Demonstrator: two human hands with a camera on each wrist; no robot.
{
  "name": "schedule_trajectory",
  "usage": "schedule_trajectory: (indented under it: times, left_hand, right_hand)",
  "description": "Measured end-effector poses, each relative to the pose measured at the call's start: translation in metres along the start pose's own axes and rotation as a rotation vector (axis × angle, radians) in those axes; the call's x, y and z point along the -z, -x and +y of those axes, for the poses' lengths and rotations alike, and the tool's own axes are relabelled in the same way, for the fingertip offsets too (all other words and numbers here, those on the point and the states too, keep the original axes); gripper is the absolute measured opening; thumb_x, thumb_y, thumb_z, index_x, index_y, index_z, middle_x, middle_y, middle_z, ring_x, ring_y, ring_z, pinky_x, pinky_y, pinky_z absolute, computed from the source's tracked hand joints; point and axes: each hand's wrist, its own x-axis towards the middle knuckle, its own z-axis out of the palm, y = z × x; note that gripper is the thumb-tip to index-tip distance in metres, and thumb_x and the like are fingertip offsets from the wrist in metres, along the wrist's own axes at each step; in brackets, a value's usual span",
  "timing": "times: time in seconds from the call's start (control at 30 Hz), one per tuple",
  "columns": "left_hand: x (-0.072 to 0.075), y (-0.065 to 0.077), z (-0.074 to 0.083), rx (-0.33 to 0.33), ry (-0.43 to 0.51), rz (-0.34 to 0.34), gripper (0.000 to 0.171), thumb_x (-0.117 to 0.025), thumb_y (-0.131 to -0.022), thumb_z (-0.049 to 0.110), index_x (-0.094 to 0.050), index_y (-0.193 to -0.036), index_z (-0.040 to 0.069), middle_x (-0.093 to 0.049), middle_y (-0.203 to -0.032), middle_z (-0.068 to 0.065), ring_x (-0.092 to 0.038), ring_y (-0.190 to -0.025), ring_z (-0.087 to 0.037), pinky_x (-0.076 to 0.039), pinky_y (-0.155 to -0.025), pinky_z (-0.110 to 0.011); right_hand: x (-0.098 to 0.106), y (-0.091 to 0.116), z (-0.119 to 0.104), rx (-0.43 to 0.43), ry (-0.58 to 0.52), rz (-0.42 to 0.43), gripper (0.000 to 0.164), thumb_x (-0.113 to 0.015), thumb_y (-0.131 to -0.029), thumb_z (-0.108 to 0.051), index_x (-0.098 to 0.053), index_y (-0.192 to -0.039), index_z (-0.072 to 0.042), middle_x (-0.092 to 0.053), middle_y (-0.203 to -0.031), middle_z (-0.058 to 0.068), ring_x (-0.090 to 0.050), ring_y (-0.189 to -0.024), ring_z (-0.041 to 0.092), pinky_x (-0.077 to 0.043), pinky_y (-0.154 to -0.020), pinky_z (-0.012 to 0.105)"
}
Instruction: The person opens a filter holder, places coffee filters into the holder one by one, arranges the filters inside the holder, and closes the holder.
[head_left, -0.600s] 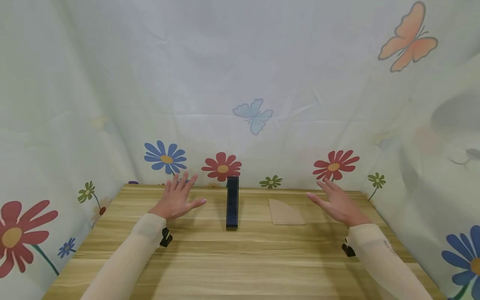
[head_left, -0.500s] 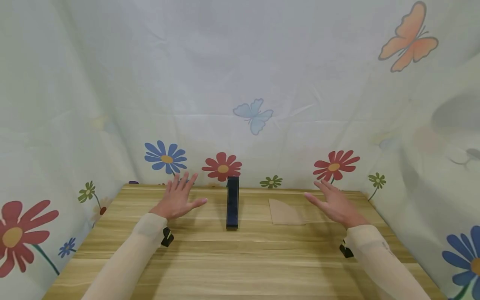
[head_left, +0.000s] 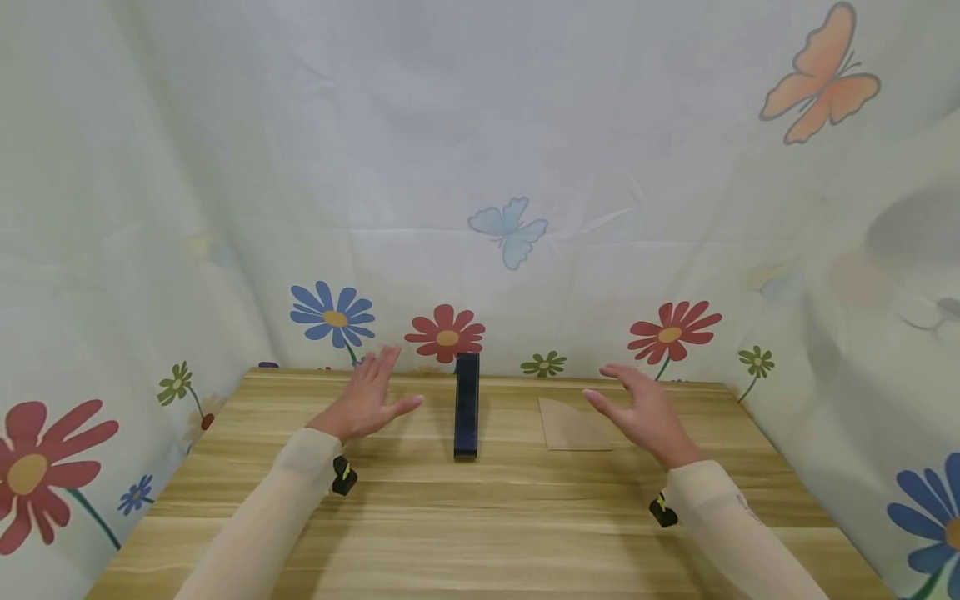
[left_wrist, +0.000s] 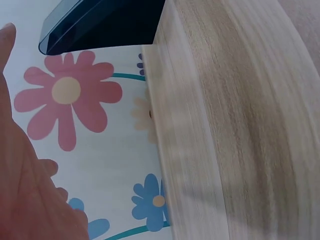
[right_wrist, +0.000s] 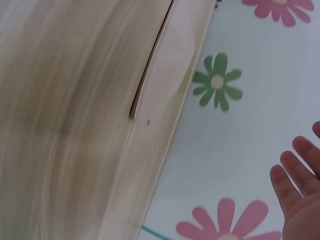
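Observation:
A dark, narrow, box-like object point(head_left: 467, 408) stands on the wooden table near its back edge; its kind cannot be told. To its right lies a flat tan quarter-circle piece point(head_left: 572, 427), which shows layered edges in the right wrist view. My left hand point(head_left: 360, 404) hovers left of the dark object, fingers extended and thumb toward it, touching nothing. Beyond the tan piece's right side, my right hand point(head_left: 648, 417) is held in the air with fingers slightly bent and thumb apart, holding nothing. In the left wrist view the dark object point(left_wrist: 105, 25) shows glossy faces.
The wood-grain table point(head_left: 480, 525) reaches back to a white curtain point(head_left: 390, 150) printed with flowers and butterflies, which also hangs at both sides. A small black device point(head_left: 344, 476) is worn at the left wrist, another black device point(head_left: 663, 510) at the right.
Both hands have moved inward, the right one more, coming closer to the tan piece. My left hand has turned slightly and shifted right. The dark object and the tan piece stay put.

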Motion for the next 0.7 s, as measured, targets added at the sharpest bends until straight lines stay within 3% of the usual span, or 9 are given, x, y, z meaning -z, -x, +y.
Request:
schedule_trajectory:
  times: [0.27, 0.43, 0.7]
  left_hand:
    - [-0.002, -0.004, 0.002, -0.014, 0.075, 0.006, 0.102, -0.057, -0.095, 0.066, -0.003, -0.166, 0.017, -0.005, -0.174, -0.01, -0.004, -0.16, -0.039, -0.012, -0.125, -0.062]
    - [-0.005, -0.008, 0.004, -0.051, 0.143, 0.011, 0.103, -0.055, -0.094, 0.071, -0.006, -0.166, 0.017, -0.008, -0.174, -0.009, -0.012, -0.159, -0.037, -0.017, -0.124, -0.062]
    - [-0.009, -0.014, 0.011, -0.091, 0.205, 0.008, 0.101, -0.051, -0.093, 0.075, -0.011, -0.166, 0.017, -0.013, -0.173, -0.01, -0.017, -0.158, -0.036, -0.021, -0.123, -0.061]
  right_hand:
    - [-0.022, -0.001, -0.018, 0.06, -0.079, 0.07, 0.061, -0.074, -0.091, -0.051, -0.063, -0.137, -0.012, -0.065, -0.138, 0.013, -0.064, -0.123, 0.037, -0.051, -0.101, 0.058]
    - [-0.037, -0.002, -0.028, 0.085, -0.135, 0.091, 0.057, -0.078, -0.089, -0.047, -0.067, -0.133, -0.011, -0.069, -0.131, 0.014, -0.067, -0.117, 0.033, -0.054, -0.099, 0.053]
    - [-0.058, -0.002, -0.043, 0.048, -0.244, 0.075, 0.056, -0.079, -0.088, -0.048, -0.069, -0.131, -0.013, -0.07, -0.13, 0.009, -0.068, -0.117, 0.03, -0.054, -0.1, 0.049]
